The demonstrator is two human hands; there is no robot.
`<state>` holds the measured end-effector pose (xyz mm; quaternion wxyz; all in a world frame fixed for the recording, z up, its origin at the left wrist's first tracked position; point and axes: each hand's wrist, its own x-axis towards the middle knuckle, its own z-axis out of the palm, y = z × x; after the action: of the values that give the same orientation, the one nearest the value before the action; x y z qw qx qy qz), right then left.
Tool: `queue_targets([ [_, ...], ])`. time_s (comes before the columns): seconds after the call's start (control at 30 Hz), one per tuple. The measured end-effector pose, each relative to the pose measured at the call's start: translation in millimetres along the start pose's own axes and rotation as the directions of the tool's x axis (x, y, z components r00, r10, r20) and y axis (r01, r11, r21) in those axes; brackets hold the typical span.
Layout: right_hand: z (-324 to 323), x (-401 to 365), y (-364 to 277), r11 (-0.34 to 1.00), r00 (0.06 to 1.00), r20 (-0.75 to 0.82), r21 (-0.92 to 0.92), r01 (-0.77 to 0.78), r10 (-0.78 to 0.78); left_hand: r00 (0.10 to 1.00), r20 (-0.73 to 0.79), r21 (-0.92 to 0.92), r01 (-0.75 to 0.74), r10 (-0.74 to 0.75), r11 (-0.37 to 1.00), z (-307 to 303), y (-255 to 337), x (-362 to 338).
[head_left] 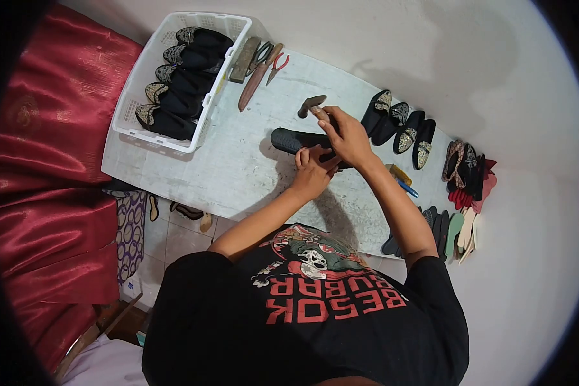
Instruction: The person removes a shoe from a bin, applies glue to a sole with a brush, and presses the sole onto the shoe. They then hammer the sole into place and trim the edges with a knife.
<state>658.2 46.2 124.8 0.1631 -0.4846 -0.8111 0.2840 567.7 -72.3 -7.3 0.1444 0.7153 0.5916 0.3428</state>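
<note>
Head view: work is judged to be at the hammering stage. Left hand point(314, 174): fingers bent and clamped on the near side of the elongated black shoe piece with a textured face point(291, 139), which lies at mid-tabletop. The exact position of the thumb cannot be told. Hammer with dark metal head and brown handle point(313, 103): raised above the shoe piece, head apart from it. Right hand point(349, 136): fingers closed around the handle, near the head. Judged requirement for a stroke: shoe piece steady, left fingers out of the strike line, hammer face square to the work.

Surface and room, left to right. Glossy red curtain point(58, 141): beside the table. White perforated plastic basket point(202, 16): on the pale, scuffed tabletop point(238, 154), holding black shoes with patterned toes point(177, 103). Just beside the basket: grey oblong block point(244, 60), knife with a brown blade-shaped body point(253, 86), red-handled pliers point(278, 68). Right of the hands: black flats with glittering toes point(405, 139), set side by side near the white wall point(527, 212). Nearer the person: blue pen point(408, 188). Far right: cluster of dark and red footwear point(466, 170); below it, green and cream insoles point(455, 228), upright or tilted cannot be told
</note>
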Motion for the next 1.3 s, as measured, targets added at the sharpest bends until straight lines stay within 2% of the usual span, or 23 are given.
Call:
queue_targets([
  [0.1,7,2,-7,0.998,0.995,0.101,-0.054,0.026,-0.02,1.0,0.0,0.056,-0.001,0.001,0.998,4,-3,-3],
  [0.23,9,0,1,0.999,0.996,0.092,-0.04,0.008,-0.004,1.0,0.002,0.019,-0.006,0.006,1.0,3,-5,-2],
  [0.33,-4,-7,-2,0.998,0.996,0.067,0.018,-0.062,0.061,1.0,-0.015,0.007,-0.011,0.011,1.0,4,-1,-3],
  [0.47,-23,-13,-3,0.999,0.999,-0.032,0.029,-0.03,0.031,0.998,-0.06,0.025,-0.03,0.031,0.999,-1,4,1],
  [0.53,-32,-18,-5,0.994,0.994,-0.107,0.106,-0.023,0.034,0.996,-0.072,0.033,-0.045,0.047,0.998,-4,4,3],
  [0.57,-32,-23,1,0.993,0.983,-0.183,0.121,0.016,0.006,0.997,-0.068,-0.005,-0.043,0.043,0.999,-6,4,3],
  [0.6,-33,-28,6,0.992,0.983,-0.182,0.124,0.017,0.006,0.997,-0.063,-0.041,-0.04,0.037,0.998,-8,3,2],
  [0.67,-36,-40,17,0.962,0.966,-0.217,0.262,-0.08,0.14,0.996,-0.078,-0.093,-0.047,0.04,0.995,-4,-6,-3],
  [0.7,-39,-46,23,0.953,0.96,-0.196,0.267,-0.142,0.198,0.994,-0.097,-0.148,-0.061,0.046,0.987,-4,-9,-3],
  [0.8,-40,-66,35,0.968,0.941,-0.27,0.199,-0.152,0.203,0.986,-0.144,-0.16,-0.112,0.089,0.981,-3,-13,-2],
  [0.93,-33,-98,40,0.937,0.907,-0.35,0.329,-0.114,0.234,0.986,-0.129,-0.15,-0.12,0.101,0.981,-4,-15,-4],
  [1.0,-21,-118,46,0.95,0.899,-0.381,0.293,-0.105,0.217,0.985,-0.147,-0.154,-0.11,0.088,0.982,-3,-14,-3],
  [1.07,-15,-134,51,0.978,0.946,-0.251,0.086,-0.189,0.204,0.986,-0.146,-0.148,-0.105,0.084,0.983,0,-14,-3],
  [1.1,-5,-133,52,0.991,0.955,-0.264,0.022,-0.133,0.134,0.986,-0.147,-0.14,-0.094,0.074,0.986,1,-13,-3],
  [1.2,-4,-134,53,0.981,0.953,-0.247,-0.04,-0.191,0.176,0.988,-0.132,-0.149,-0.094,0.075,0.984,1,-15,-2],
  [1.3,-12,-121,49,0.985,0.951,-0.26,0.007,-0.173,0.169,0.987,-0.135,-0.149,-0.103,0.083,0.983,0,-15,-3],
])
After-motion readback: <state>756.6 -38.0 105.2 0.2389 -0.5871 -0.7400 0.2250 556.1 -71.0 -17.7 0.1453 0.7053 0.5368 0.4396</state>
